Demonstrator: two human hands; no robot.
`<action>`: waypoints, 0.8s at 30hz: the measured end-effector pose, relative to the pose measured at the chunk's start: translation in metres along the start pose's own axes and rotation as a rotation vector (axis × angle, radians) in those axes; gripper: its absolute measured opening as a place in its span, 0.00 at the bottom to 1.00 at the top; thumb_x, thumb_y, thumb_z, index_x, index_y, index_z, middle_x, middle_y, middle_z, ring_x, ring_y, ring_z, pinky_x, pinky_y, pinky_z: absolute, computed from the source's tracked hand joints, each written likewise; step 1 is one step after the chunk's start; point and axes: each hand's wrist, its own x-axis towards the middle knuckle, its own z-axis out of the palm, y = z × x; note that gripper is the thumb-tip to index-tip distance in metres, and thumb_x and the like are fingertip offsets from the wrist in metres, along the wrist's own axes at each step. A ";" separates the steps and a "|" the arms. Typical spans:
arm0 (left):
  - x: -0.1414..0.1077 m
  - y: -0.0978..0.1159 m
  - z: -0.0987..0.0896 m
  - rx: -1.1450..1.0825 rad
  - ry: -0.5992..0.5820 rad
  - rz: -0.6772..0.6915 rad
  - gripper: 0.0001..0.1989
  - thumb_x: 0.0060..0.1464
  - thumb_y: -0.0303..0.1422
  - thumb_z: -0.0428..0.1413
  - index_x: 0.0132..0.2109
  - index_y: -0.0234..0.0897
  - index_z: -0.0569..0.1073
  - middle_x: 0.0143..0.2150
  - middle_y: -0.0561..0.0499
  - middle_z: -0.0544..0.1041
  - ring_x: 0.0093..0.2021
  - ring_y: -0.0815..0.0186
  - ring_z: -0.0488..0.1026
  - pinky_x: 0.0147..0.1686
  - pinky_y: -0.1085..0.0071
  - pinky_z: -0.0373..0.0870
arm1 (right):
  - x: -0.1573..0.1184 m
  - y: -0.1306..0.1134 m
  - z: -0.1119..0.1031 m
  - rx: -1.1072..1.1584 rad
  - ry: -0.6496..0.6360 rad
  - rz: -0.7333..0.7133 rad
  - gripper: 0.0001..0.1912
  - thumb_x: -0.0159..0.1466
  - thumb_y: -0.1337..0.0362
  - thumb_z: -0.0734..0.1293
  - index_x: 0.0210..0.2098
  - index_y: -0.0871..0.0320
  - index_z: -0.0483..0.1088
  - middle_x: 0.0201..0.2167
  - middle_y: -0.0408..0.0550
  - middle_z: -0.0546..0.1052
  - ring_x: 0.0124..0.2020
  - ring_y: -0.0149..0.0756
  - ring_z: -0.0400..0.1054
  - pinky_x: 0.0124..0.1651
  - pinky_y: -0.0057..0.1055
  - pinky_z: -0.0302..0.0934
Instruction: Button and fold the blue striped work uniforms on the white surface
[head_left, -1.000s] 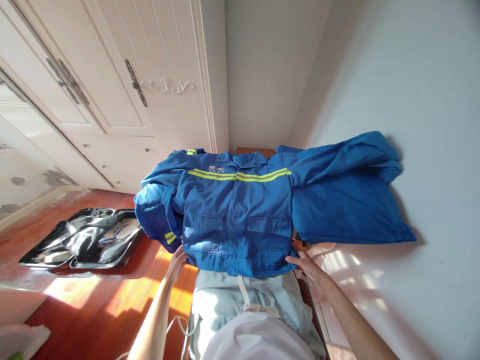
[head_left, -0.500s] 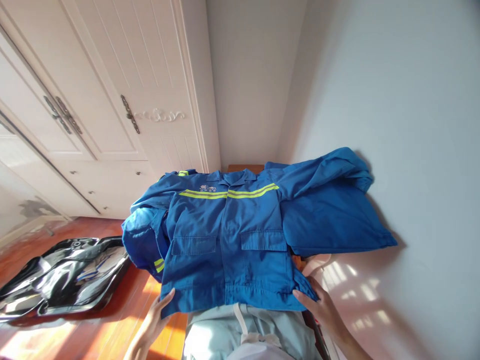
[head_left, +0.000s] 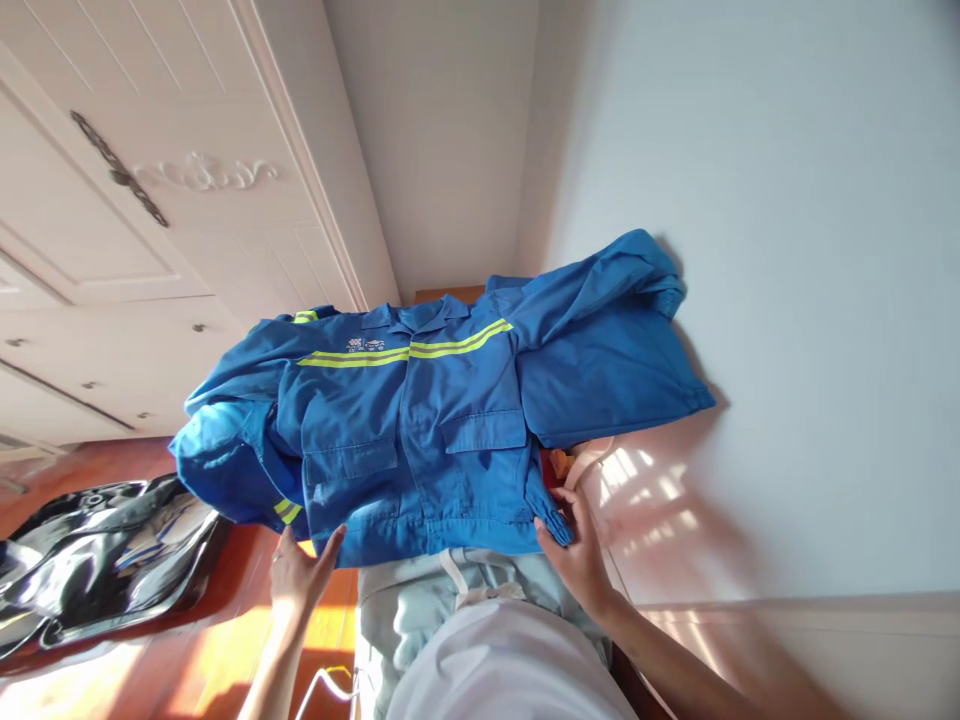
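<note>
Along the near hem of the blue jacket (head_left: 416, 430), both hands at work. Jacket lies front up, collar away from the person, hem meeting the grey trousers (head_left: 401, 605) on the lap. Left hand (head_left: 294, 578): at the jacket's left hem corner, thumb apart from fingers; cannot tell whether they grip cloth. Right hand (head_left: 581, 570): at the right hem corner, thumb and fingers closed on gathered cloth. Folded blue garment (head_left: 607, 395) under the jacket's right sleeve. Open suitcase (head_left: 202, 572) on the floor, left of the jacket; white wardrobe (head_left: 202, 240) beyond its left shoulder.
</note>
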 end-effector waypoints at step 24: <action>-0.031 0.223 0.213 0.746 -0.844 1.926 0.09 0.64 0.31 0.51 0.39 0.38 0.76 0.36 0.49 0.77 0.44 0.63 0.71 0.56 0.58 0.53 | -0.025 -0.017 -0.022 0.184 -0.028 0.218 0.19 0.64 0.56 0.67 0.51 0.55 0.64 0.46 0.52 0.75 0.48 0.43 0.71 0.49 0.36 0.68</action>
